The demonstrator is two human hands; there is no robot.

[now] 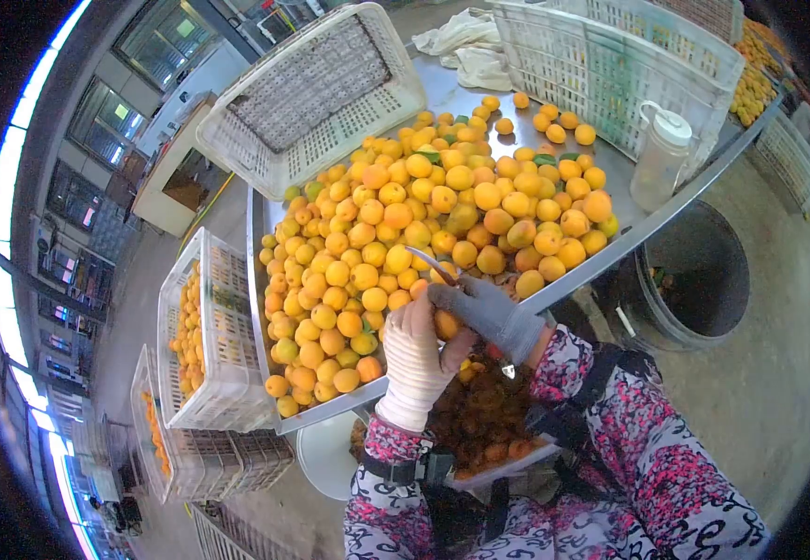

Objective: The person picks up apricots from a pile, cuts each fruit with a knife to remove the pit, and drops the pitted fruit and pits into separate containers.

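My left hand [416, 359], in a pale striped glove, is closed around an orange-yellow apricot [446, 325] near the table's front edge. Beside it, my right hand [489, 317] in a grey glove grips a small knife [431, 263], whose curved blade points up and left over the fruit. The two hands almost touch, and the apricot is partly hidden between them. A large heap of apricots [367, 233] covers much of the metal table [643, 219] in front of me. Below my hands, a container holds dark orange fruit pieces [484, 420].
A tipped white crate [311, 93] rests at the table's back left; another crate [610, 75] stands back right, beside a clear bottle [662, 154]. Filled crates [223, 336] are stacked on the left. A black bin [694, 271] is at right, a white bucket [323, 457] below the table.
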